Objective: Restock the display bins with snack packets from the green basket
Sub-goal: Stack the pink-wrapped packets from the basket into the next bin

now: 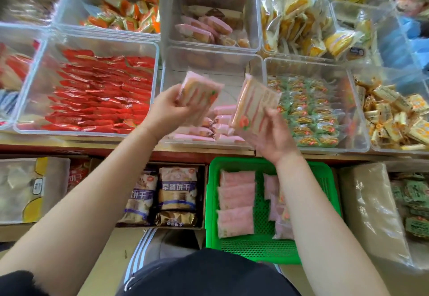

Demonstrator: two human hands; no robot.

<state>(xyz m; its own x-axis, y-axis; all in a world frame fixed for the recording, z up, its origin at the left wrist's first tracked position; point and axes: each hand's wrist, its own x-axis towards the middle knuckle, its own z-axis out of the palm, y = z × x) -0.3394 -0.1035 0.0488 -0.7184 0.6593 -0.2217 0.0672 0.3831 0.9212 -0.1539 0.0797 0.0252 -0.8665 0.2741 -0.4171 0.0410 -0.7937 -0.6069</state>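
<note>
Left hand (171, 107) and right hand (274, 133) each pinch one pink packet over the middle clear bin (209, 63). More packets wait in the green basket (232, 163). Loose fingertip grips on slick wrap: either could slip, landing in the neighbouring red-packet bin (92, 44).

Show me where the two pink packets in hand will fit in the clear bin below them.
Bare floor shows in the far half of the clear centre bin, beyond the pink packets stacked along its near edge. The red-packet bin and green-packet bin beside it are crowded. Left hand and right hand each hold a packet.
</note>
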